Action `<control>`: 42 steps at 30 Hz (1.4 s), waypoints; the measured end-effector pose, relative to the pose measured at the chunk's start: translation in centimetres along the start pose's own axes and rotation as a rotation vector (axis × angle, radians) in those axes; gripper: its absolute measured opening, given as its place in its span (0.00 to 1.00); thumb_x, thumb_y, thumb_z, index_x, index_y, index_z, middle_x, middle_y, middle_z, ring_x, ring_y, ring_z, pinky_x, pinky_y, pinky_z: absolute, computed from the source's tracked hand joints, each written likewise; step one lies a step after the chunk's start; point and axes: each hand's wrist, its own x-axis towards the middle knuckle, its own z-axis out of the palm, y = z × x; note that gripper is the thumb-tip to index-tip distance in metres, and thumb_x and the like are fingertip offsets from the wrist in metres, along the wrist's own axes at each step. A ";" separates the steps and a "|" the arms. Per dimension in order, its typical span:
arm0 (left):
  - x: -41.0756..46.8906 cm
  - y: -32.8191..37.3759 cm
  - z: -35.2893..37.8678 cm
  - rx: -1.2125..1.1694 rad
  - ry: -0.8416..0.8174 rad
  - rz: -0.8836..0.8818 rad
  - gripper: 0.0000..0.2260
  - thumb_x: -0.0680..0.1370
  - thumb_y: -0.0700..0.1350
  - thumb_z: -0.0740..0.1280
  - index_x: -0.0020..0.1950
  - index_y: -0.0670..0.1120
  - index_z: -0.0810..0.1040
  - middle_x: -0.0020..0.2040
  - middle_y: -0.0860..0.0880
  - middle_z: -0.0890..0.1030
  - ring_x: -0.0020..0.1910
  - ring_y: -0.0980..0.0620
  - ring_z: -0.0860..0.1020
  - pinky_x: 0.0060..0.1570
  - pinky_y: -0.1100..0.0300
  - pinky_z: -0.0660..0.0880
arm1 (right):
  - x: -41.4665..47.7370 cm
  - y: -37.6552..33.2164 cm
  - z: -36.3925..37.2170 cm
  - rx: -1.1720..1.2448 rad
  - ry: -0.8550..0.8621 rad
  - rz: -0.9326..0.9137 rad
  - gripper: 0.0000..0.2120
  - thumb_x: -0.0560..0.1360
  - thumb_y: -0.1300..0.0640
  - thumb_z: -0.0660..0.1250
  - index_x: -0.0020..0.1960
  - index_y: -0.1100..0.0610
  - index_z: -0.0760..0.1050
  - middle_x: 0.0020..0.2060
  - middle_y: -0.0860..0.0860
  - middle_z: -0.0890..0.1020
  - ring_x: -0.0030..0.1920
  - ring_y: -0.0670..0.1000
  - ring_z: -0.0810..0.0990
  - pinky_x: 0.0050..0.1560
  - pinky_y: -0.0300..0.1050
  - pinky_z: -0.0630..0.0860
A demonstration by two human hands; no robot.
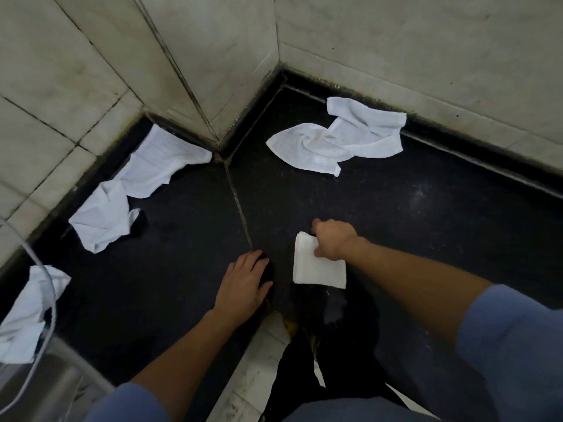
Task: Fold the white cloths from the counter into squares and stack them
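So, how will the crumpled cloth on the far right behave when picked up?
Probably floppy: the crumpled cloth lies in soft twists, so it should drape and sag. Likely light, as it looks thin. Pushed across the counter, it would likely bunch rather than slide.

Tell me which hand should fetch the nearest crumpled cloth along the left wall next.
Left, probably. The left hand rests open on the counter, nearer the crumpled cloth; the right hand grips the folded cloth.

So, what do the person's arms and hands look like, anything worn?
The left hand and right hand are bare: no gloves, watch or rings show. Forearms are uncovered. The left sleeve and right sleeve are plain blue, ending near the elbows.
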 end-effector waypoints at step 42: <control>-11.3 61.4 6.6 0.207 -0.176 1.336 0.15 0.79 0.53 0.62 0.63 0.50 0.72 0.55 0.51 0.80 0.53 0.49 0.78 0.48 0.55 0.74 | -70.1 23.8 31.3 0.428 0.796 1.413 0.16 0.79 0.41 0.56 0.52 0.52 0.72 0.45 0.55 0.81 0.47 0.59 0.80 0.38 0.48 0.70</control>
